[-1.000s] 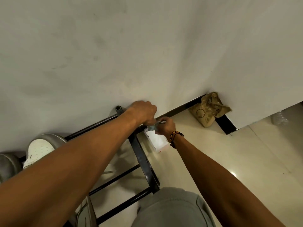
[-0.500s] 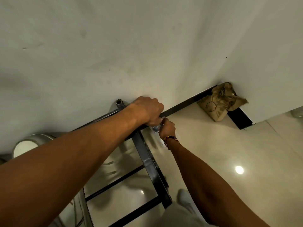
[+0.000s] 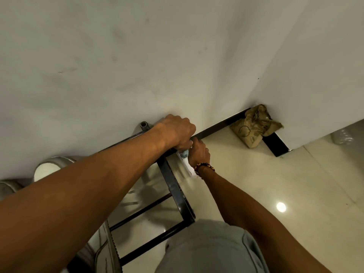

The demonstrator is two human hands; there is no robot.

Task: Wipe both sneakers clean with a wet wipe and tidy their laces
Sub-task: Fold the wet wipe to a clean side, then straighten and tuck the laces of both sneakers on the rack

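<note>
At frame centre we curl our left hand (image 3: 175, 131) and right hand (image 3: 199, 154) onto the white wet-wipe pack (image 3: 184, 158) over the black rack (image 3: 173, 186); the exact finger contact is hidden. One sneaker (image 3: 49, 168) shows at mid-left and another (image 3: 106, 251) at the lower left. A brown paper bag (image 3: 254, 127) sits at the right by the wall.

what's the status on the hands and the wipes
Left hand and right hand both grip the wet wipe pack at the black rack. Sneaker untouched, far left. Nothing in the way.
</note>
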